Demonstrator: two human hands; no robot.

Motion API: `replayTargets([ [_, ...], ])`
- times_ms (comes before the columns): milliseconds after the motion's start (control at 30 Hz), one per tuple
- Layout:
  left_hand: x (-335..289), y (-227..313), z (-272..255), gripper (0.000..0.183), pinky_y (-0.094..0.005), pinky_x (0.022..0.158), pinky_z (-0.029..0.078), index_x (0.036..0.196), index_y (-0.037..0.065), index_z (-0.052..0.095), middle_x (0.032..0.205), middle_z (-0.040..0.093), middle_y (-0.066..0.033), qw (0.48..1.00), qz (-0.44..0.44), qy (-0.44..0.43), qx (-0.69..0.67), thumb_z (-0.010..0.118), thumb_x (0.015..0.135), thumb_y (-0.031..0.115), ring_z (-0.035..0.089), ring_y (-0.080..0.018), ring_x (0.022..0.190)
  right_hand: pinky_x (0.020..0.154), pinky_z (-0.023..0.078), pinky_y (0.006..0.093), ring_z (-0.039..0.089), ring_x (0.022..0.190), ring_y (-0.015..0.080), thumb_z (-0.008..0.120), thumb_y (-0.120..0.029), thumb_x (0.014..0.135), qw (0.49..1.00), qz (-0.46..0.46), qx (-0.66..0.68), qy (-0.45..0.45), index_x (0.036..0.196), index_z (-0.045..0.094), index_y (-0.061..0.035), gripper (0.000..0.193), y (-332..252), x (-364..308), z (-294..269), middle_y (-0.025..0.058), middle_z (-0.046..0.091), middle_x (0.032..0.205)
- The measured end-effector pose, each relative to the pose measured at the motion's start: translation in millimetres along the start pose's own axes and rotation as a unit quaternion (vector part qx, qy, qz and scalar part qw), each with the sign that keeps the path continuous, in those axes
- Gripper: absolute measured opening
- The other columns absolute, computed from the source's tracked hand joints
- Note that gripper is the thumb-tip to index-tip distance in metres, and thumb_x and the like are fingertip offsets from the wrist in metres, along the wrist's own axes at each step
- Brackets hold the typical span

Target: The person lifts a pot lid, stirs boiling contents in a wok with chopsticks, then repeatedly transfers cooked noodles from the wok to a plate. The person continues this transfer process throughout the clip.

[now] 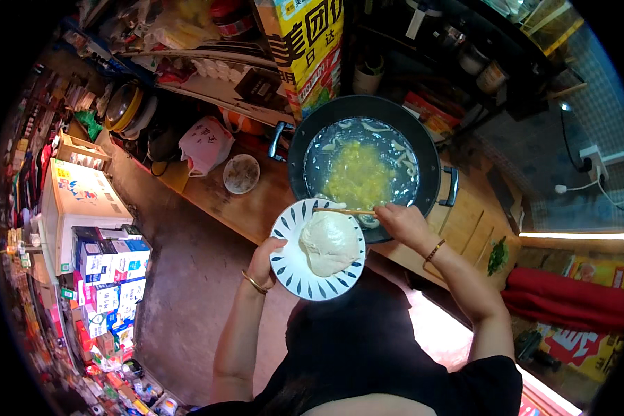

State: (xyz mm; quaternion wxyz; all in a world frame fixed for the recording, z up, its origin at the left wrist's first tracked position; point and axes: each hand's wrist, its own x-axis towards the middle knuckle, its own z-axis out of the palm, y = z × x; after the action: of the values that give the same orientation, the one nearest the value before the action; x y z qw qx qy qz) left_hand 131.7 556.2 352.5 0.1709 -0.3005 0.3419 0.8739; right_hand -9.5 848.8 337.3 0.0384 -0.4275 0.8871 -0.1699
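Observation:
My left hand (264, 262) grips the rim of a white plate (288, 265) patterned with dark leaf shapes. A smooth, pale mass of wet dough (331, 244) lies on it. In my right hand (402, 224) is a thin wooden chopstick (353, 211), laid across the plate's far edge against the dough; whether it is one stick or a pair I cannot tell. Just beyond the plate stands a wide dark two-handled pot (299, 165) of liquid. Pale strips float near its wall, and a yellow, egg-like patch (359, 173) spreads through the middle.
The pot stands on a wooden counter (204, 197). To its left are a small stained bowl (241, 173) and a white plastic bag (206, 145). Chopped greens (498, 256) and a red cloth (568, 299) lie to the right. Stacked boxes (111, 267) fill the left side.

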Motion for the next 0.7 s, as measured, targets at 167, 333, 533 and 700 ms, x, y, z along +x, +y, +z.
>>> replayTargets([
  [167,4,2,-5,0.047,-0.0351,0.086,0.048,0.118,-0.006,0.047,0.109,0.059,-0.0161,1.000,-0.010,0.002,0.021,0.049,0.078,0.019,0.060,-0.0254,0.095,0.045,0.045,0.0370,0.058,0.057,0.0261,0.053,-0.020,0.083,0.999,-0.010,-0.042,-0.009,0.092,0.053,-0.0101,0.013,13,-1,-4,0.0075,0.053,0.067],
  [333,-1,2,-2,0.047,-0.0351,0.085,0.049,0.118,-0.006,0.047,0.110,0.058,-0.0165,1.000,-0.014,-0.003,-0.010,0.049,0.078,0.019,0.060,-0.0249,0.096,0.048,0.046,0.0386,0.058,0.059,0.0289,0.051,-0.015,0.083,0.998,-0.009,-0.047,-0.039,0.091,0.053,-0.0090,0.011,29,4,-16,0.0091,0.054,0.071],
  [533,-9,-5,11,0.043,-0.0328,0.084,0.047,0.115,-0.005,0.049,0.107,0.059,-0.0133,0.999,0.025,0.031,-0.017,0.050,0.080,0.020,0.059,-0.0232,0.095,0.054,0.049,0.0425,0.063,0.066,0.0313,0.045,-0.015,0.083,0.971,0.146,-0.116,-0.152,0.085,0.056,-0.0059,0.015,30,3,9,0.0155,0.063,0.074],
  [700,-15,-15,15,0.042,-0.0327,0.083,0.047,0.115,-0.004,0.049,0.106,0.059,-0.0124,0.997,0.046,0.042,-0.040,0.050,0.081,0.020,0.059,-0.0226,0.095,0.056,0.045,0.0474,0.058,0.063,0.0380,0.047,-0.024,0.088,0.963,0.239,0.113,-0.061,0.075,0.057,-0.0047,0.025,-7,-18,-13,0.0194,0.060,0.069],
])
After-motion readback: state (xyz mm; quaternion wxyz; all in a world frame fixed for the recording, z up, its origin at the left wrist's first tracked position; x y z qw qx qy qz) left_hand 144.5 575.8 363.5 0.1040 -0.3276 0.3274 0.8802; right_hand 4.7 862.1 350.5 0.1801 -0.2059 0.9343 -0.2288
